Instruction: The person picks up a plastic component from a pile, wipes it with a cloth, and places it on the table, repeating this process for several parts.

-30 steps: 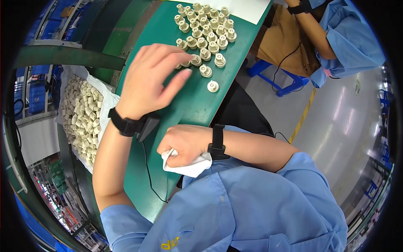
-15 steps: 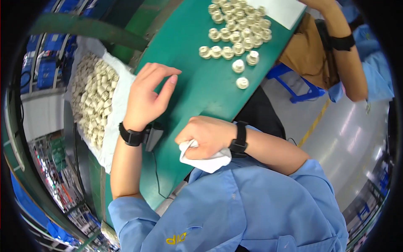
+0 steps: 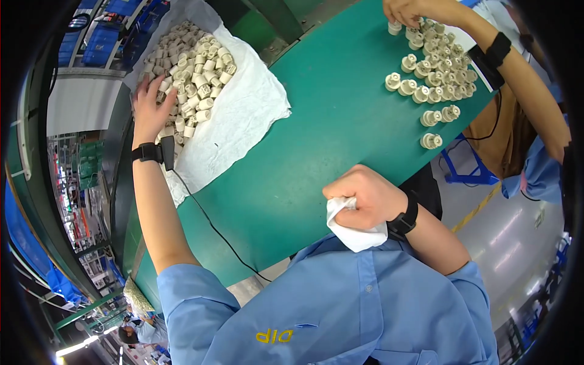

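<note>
Cream-coloured, short cylindrical parts (image 3: pixel 198 76) lie heaped on a white plastic sheet (image 3: pixel 258 100) at the left. Over the near left side of this heap is my left hand (image 3: pixel 151 112), its fingers spread and their tips among the parts; no part shows in its grasp. My right hand (image 3: pixel 368 198) is closed in a fist around a crumpled white cloth (image 3: pixel 360 238), held above the table's near edge. Many similar parts (image 3: pixel 435 76) stand in a cluster at the far right, with a few set slightly apart nearer to me.
Under everything runs a green tabletop (image 3: pixel 304 164). A co-worker's hand (image 3: pixel 420 11) touches parts at its far right corner, near a white sheet of paper (image 3: pixel 483 67). A black cable (image 3: pixel 213 228) trails from my left wrist. A blue stool (image 3: pixel 465 164) stands beyond the right edge.
My left hand has moved left from above the table to the heap, its fingers spreading. The view has shifted left. My right hand still grips the cloth, and the co-worker's hand now touches the cluster.
</note>
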Motion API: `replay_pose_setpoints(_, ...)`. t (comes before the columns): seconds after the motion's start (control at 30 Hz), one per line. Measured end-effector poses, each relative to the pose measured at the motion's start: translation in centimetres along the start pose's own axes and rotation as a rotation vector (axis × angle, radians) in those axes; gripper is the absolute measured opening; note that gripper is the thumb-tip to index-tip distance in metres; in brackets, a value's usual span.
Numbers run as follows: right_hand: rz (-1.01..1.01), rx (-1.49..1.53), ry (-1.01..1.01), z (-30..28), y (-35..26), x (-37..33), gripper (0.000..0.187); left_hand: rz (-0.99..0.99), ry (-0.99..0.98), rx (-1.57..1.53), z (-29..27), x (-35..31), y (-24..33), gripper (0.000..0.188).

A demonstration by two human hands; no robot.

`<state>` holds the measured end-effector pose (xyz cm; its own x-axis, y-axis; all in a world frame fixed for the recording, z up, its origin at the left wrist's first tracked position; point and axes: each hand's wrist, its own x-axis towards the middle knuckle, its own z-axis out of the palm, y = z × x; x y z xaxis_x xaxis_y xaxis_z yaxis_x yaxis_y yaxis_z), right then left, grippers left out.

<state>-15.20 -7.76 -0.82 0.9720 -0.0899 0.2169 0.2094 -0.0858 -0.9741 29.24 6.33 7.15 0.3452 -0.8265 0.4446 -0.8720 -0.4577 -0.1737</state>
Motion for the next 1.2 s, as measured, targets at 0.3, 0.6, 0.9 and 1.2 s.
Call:
replay_pose_setpoints(0.3,-0.024,-0.05,-0.007,0.2,0.5,0.0,0.022,-0.052,-0.004,-0.284,1.4,-2.2,-4.8,0.035)
replay_pose_setpoints(0.6,0.023,0.033,0.006,-0.3,0.2,0.5,0.024,-0.145,-0.062,-0.429,1.3,-2.9,-7.4,0.034)
replay_pose_setpoints(0.9,0.023,0.077,0.029,-0.7,0.5,0.6,0.025,-0.139,-0.051,-0.495,1.0,-2.7,-7.5,0.034)
replay_pose_setpoints(1.2,0.053,0.106,0.03,-0.9,0.4,0.4,0.025,-0.079,-0.001,-0.242,2.6,2.3,-3.6,0.042)
